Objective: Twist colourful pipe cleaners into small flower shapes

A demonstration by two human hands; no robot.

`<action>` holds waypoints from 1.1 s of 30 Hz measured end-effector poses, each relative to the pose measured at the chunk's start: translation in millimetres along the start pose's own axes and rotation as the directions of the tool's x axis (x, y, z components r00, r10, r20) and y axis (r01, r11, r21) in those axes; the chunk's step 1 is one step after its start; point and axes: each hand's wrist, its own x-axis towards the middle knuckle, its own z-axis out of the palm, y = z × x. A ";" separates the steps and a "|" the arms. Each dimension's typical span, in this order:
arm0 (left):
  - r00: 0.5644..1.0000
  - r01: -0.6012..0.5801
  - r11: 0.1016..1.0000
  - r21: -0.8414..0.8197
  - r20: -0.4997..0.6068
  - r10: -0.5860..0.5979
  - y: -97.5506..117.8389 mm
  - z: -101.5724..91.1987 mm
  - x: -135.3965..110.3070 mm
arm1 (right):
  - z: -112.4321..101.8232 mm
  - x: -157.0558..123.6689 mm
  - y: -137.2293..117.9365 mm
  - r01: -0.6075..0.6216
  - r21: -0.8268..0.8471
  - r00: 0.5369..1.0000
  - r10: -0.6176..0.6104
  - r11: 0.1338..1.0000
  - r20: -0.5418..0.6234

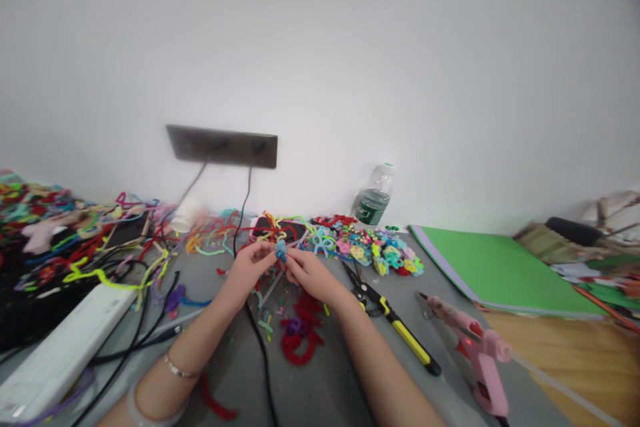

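Between both hands, above the grey table, is a small blue piece of bent pipe cleaner. My left hand pinches it from the left, thumb and fingers together. From the right, my right hand closes its fingertips on the same piece. Its exact shape is too small and blurred to tell. Below the hands lie a curled red pipe cleaner and a little purple one. Behind them is a heap of colourful pipe-cleaner flowers.
Yellow-and-black handled pliers and a pink glue gun lie to the right, near green sheets. A water bottle leans at the wall. On the left are a white power strip, black cables and tangled pipe cleaners.
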 end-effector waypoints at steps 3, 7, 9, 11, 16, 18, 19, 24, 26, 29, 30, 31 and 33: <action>1.000 -0.009 1.000 0.011 0.016 0.009 -0.4 -1.7 0.4 | -0.2 -0.5 -1.0 -0.006 0.016 1.000 0.006 1.000 0.000; 0.998 -0.066 0.997 0.042 0.026 0.065 0.9 -3.8 0.0 | -0.3 -0.5 -3.3 -0.018 0.067 1.000 0.017 0.998 0.022; 0.994 -0.106 0.992 0.062 0.024 0.104 2.0 -4.0 -0.4 | -0.4 -0.3 -4.3 -0.029 0.107 0.998 0.024 0.994 0.051; 0.990 -0.138 0.987 0.083 0.023 0.136 2.9 -4.1 -0.6 | -0.6 0.0 -5.3 -0.040 0.139 0.997 0.030 0.989 0.073; 0.987 -0.158 0.983 0.093 0.047 0.154 4.1 -5.6 -0.6 | -0.8 0.2 -7.2 -0.038 0.158 0.996 0.025 0.987 0.084; 0.988 -0.150 0.985 0.083 0.057 0.146 4.2 -6.2 -0.5 | -0.2 -0.1 -7.5 -0.040 0.162 0.996 0.026 0.986 0.088; 0.988 -0.143 0.987 0.077 0.063 0.138 4.2 -6.3 -0.4 | 0.3 -0.2 -7.4 -0.044 0.168 0.995 0.029 0.985 0.091; 0.990 -0.138 0.988 0.074 0.046 0.135 3.7 -7.1 1.2 | 1.3 1.2 -5.7 -0.056 0.255 0.998 0.049 0.965 0.036; 0.989 -0.146 0.985 0.096 0.038 0.143 3.1 -7.6 1.8 | -0.6 3.0 -4.8 -0.013 0.300 0.998 0.030 0.954 -0.055; 0.986 -0.159 0.976 0.149 0.074 0.149 2.5 -7.8 1.2 | -4.8 5.4 -3.1 0.050 0.308 0.985 0.004 0.950 -0.172; 0.985 -0.164 0.971 0.172 0.088 0.150 2.5 -7.5 0.6 | -5.9 5.9 -2.3 0.043 0.309 0.983 0.014 0.950 -0.181; 0.983 -0.168 0.966 0.195 0.101 0.151 2.6 -7.1 -0.2 | -6.7 6.3 -1.3 0.025 0.315 0.984 0.032 0.949 -0.173; 0.981 -0.177 0.957 0.231 0.115 0.154 3.0 -6.1 -1.6 | -7.0 6.7 0.8 -0.023 0.341 0.987 0.076 0.940 -0.141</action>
